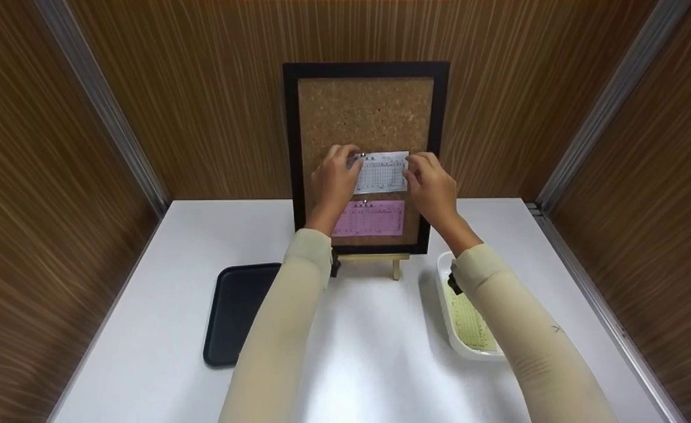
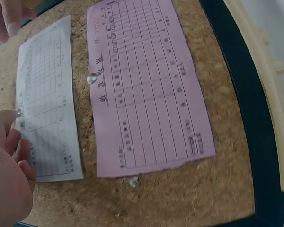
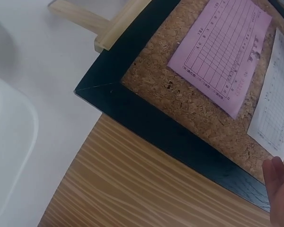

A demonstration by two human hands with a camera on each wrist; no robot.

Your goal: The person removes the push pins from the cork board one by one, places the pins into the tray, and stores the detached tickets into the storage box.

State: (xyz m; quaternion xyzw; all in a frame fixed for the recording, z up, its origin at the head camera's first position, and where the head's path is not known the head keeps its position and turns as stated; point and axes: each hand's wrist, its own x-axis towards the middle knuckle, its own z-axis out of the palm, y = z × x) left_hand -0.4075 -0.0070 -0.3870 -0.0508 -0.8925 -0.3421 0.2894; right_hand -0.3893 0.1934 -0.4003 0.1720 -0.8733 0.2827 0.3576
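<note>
White slip (image 1: 381,177) of printed paper, slightly above the centre of the head view, against a black-edged cork board (image 1: 369,111), with a shiny pin (image 1: 363,154) near the middle of its upper edge. At the shiny pin, the left hand (image 1: 332,181), fingers bent, one tip touching; cannot tell whether pinching it. At the slip's right edge, the right hand (image 1: 433,183), thumb and forefinger slightly parted; cannot tell whether gripping the paper. Step in hand, apparently: pinning this slip. Next move, probably: a firm push on the shiny pin, paper kept level. Directly below, a pink slip (image 1: 375,220) with a second pin (image 1: 365,201). Lower left, a dark tray (image 1: 237,311); lower right, a white tub (image 1: 469,353) with yellow paper (image 1: 469,320) inside.
</note>
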